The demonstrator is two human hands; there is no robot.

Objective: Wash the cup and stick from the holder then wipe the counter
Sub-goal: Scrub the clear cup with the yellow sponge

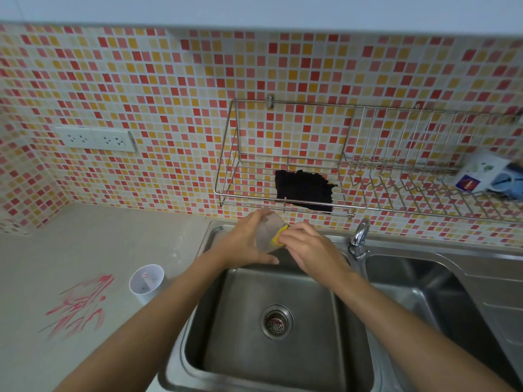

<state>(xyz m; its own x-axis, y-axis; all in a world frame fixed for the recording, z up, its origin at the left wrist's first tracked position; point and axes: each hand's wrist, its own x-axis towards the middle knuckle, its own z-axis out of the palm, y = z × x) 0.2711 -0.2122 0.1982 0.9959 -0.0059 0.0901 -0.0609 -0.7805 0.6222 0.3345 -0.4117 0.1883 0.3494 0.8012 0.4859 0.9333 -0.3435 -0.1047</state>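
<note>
My left hand (244, 244) grips a translucent plastic cup (268, 230) above the far edge of the left sink basin (246, 335). My right hand (308, 247) presses a yellow sponge (278, 236) against the cup's side. A white cylindrical holder (147, 281) stands on the counter left of the sink, with a stick (145, 284) inside it. Red streaks (79, 306) mark the counter (85, 244) at the left.
A chrome tap (359, 236) stands between the two basins; the right basin (418, 281) lies beyond it. A wire rack (226, 176) on the tiled wall holds a dark cloth (304, 190) and, far right, a mug (481, 174). Wall sockets (94, 138) sit at left.
</note>
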